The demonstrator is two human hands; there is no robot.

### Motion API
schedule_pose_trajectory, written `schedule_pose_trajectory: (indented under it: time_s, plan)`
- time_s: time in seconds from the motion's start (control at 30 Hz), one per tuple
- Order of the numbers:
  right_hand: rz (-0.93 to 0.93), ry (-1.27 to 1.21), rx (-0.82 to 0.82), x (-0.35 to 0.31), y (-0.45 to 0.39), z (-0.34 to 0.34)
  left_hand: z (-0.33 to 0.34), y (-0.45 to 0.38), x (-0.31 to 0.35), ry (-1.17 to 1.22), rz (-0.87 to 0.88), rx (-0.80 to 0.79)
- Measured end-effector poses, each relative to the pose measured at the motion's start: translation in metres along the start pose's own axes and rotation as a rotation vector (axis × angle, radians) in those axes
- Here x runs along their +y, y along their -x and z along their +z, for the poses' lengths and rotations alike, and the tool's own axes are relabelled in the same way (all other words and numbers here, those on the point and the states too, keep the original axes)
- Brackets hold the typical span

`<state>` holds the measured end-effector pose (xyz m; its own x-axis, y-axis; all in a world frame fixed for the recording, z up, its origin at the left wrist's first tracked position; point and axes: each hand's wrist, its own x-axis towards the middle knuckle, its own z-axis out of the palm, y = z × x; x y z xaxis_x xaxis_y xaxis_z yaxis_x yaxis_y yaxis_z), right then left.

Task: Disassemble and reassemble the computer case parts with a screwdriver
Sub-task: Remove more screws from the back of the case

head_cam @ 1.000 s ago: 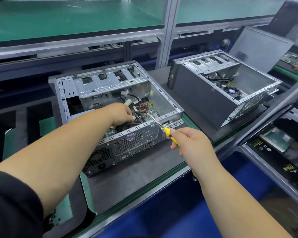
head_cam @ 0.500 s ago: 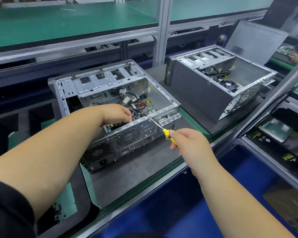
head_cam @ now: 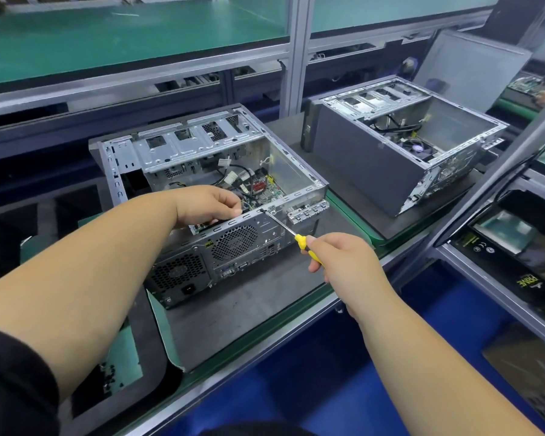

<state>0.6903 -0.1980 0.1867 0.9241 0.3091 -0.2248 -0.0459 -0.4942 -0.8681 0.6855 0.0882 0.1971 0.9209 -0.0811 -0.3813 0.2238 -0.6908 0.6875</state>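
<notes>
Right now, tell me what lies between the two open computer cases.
In the head view, only bare dark grey mat and a green bench strip separate the near case from the far case.

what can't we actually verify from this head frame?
- Head view: whether the screwdriver tip sits in a screw on the near computer case rim: too small to tell.
- Left hand fingers curl down inside the case; the hand itself hides whatever they touch or hold.
- Most of the yellow handle is covered by the right hand.
- Second case: its interior is too small and dim to read.
</notes>
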Motion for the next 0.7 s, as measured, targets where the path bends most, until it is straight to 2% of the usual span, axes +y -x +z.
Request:
schedule_pose_trajectory:
  time_s: [0.7]
  plan:
    - [0.084, 0.018, -0.018, 0.003, 0.006, 0.016, 0.002, -0.011, -0.005, -0.029, -0.039, 0.042]
